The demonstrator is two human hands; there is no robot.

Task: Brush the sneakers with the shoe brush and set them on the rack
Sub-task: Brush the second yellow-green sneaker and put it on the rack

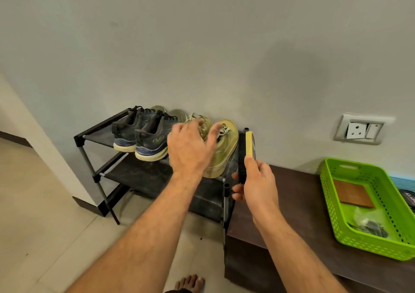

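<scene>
A black shoe rack [89,136] stands against the wall. On its top shelf sit a pair of dark grey sneakers [143,133] at the left and a pair of yellow-green sneakers [224,151] at the right. My left hand [190,148] hovers over the yellow-green pair with fingers spread and loose, its thumb near the right sneaker's opening; whether it touches is unclear. My right hand [258,180] grips a shoe brush [247,151] upright beside the rack's right end, its dark bristles facing the sneakers.
A dark wooden bench [280,225] stands right of the rack, carrying a green plastic basket [332,202] with small items. A wall socket [361,130] is above it. The rack's lower shelves show dark. My bare foot [190,283] is on the tiled floor.
</scene>
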